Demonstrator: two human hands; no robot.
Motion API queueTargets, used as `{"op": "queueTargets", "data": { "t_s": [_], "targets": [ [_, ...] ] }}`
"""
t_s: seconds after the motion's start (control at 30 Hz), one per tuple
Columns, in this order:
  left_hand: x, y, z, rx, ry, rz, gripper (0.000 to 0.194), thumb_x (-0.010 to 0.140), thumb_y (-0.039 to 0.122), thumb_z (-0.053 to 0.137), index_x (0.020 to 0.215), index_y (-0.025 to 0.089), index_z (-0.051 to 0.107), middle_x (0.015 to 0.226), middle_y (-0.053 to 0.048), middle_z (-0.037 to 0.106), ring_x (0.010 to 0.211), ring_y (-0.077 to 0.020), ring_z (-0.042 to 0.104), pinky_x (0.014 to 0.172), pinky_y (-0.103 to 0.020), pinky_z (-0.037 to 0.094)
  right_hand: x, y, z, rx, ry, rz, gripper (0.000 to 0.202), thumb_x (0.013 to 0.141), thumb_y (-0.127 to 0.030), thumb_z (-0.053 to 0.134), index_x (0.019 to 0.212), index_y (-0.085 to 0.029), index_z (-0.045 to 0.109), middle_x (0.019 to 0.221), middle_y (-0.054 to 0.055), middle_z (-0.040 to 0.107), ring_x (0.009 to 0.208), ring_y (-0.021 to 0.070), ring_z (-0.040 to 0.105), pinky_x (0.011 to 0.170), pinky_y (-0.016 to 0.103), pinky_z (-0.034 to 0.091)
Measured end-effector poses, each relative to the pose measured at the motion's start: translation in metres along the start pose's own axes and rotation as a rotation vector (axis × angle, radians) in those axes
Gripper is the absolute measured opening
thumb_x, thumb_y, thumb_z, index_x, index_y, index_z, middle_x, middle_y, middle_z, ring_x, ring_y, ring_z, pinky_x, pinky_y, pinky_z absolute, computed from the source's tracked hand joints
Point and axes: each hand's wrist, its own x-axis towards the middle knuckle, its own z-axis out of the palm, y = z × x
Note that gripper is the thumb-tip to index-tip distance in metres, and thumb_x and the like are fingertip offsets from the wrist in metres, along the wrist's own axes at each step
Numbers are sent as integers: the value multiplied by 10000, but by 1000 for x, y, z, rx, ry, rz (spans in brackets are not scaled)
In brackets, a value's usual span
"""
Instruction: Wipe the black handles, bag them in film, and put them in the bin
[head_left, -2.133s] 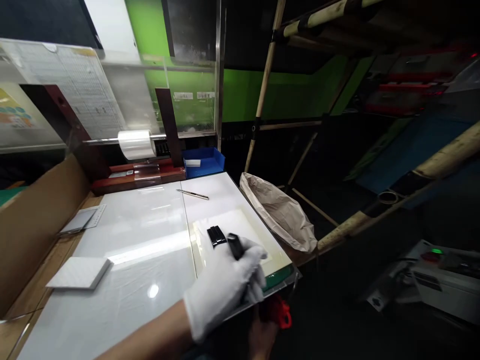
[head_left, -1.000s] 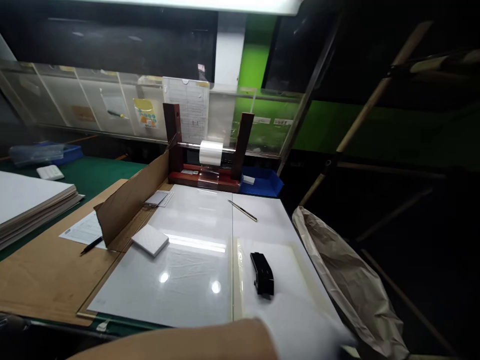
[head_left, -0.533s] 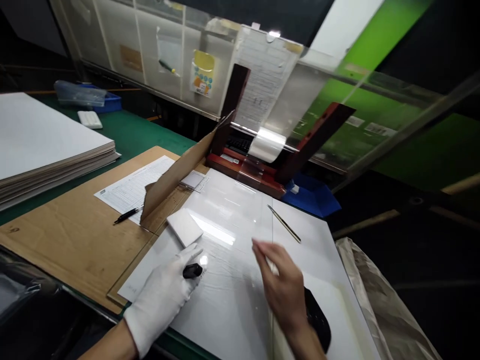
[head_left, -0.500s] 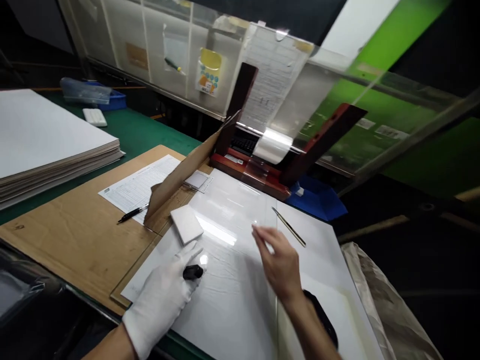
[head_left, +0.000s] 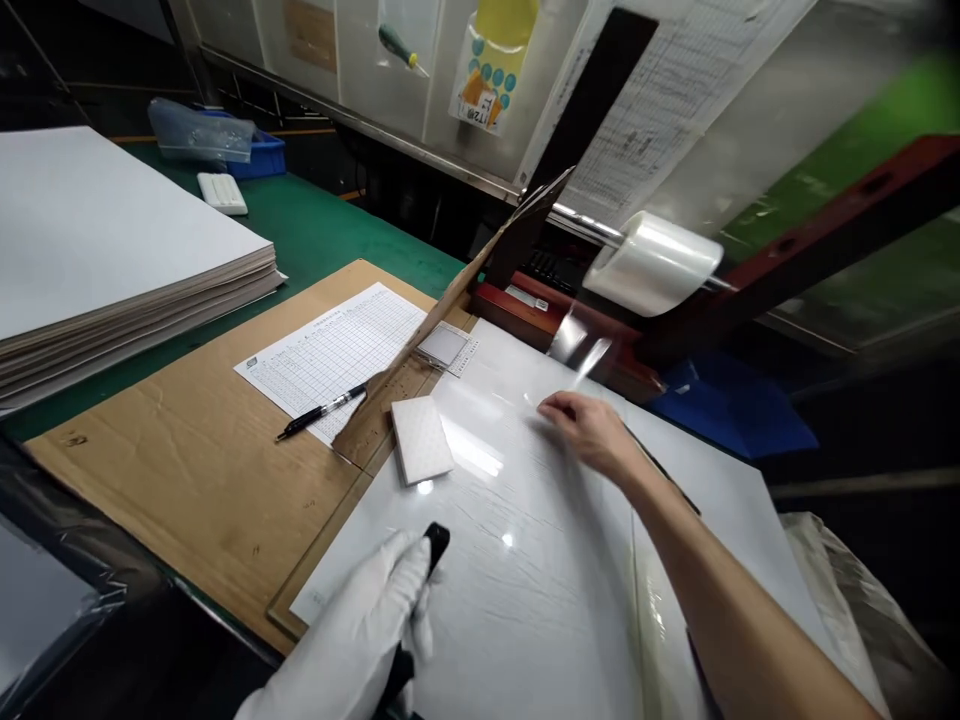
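Observation:
My left hand, in a white glove, is closed around a black-handled object; its kind is hidden by the fingers. My bare right hand is over the white work surface, thumb and fingertips pinched on the end of a clear film strip. That strip leads up toward a roll of clear film on a metal rod. Between the hands and further back lies a white pad. A thin dark tool shows partly behind my right forearm.
Dark red uprights flank the roll. A cardboard flap stands beside a printed form and a black pen. A stack of white sheets is at left; a blue tray sits behind it.
My right hand has reached forward toward the film roll, and a clear strip now shows by its fingers. The left hand has come nearer, its fingers now wrapped around the black handle. The view has shifted closer.

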Motion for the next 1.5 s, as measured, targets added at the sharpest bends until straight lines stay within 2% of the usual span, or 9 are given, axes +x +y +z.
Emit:
{"op": "queueTargets", "data": {
  "t_s": [0.33,0.47,0.57,0.7,0.83,0.93,1.1,1.37,1.5],
  "targets": [
    [1,51,59,486,-34,509,485,845,596,633,626,207,444,617,52,391,599,-125,380,541,-236,308,-225,-96,32,169,34,-79,162,962,-137,511,881,-206,634,859,23,621,776,163,600,680,267,458],
    [20,45,84,578,-67,521,526,861,626,579,599,216,380,583,66,346,567,-116,347,534,-249,276,-278,-123,47,221,61,-95,151,952,-106,515,892,-206,611,875,25,607,779,172,593,660,278,444],
    [29,32,86,672,-80,518,380,858,529,628,710,179,606,586,39,510,583,-148,485,573,-252,364,-297,-132,50,244,76,-100,132,932,-93,531,876,-203,579,848,13,595,749,170,570,626,286,424],
    [11,8,58,794,-117,532,390,909,345,589,1254,178,658,841,-36,732,832,-231,674,835,-321,498,-303,-131,38,266,98,-75,144,940,-101,522,843,-199,563,833,5,591,743,159,538,629,294,418],
    [-15,-8,26,936,-462,641,382,949,225,531,1306,280,654,1351,-41,652,1286,-242,566,1155,-373,375,-290,-122,16,336,89,-108,136,970,-152,535,870,-207,609,899,8,625,850,167,536,762,318,454],
    [-20,-9,19,996,-596,696,316,978,254,540,1266,281,668,1316,-41,654,1236,-228,582,1121,-354,421,-273,-109,-1,520,57,-76,106,984,-260,577,968,-223,674,1022,18,673,993,183,574,918,352,466],
    [-1,6,34,989,-235,668,400,1024,448,441,854,179,683,795,-14,701,746,-165,674,675,-231,545,-241,-79,-14,895,-24,201,388,889,-532,665,1196,-295,674,1157,19,709,1084,207,653,895,333,543],
    [74,24,75,1331,217,898,315,913,288,626,624,178,565,734,-56,589,768,-231,551,720,-351,413,-188,-41,31,559,274,399,318,876,-400,642,1142,-227,665,807,4,649,796,208,597,828,410,456],
    [87,17,73,1455,405,964,192,909,299,645,840,124,679,807,-114,614,750,-262,532,669,-377,386,-194,-30,44,416,356,406,220,889,-382,635,1037,-221,659,794,-1,586,787,205,538,838,411,384]
  ]
}}
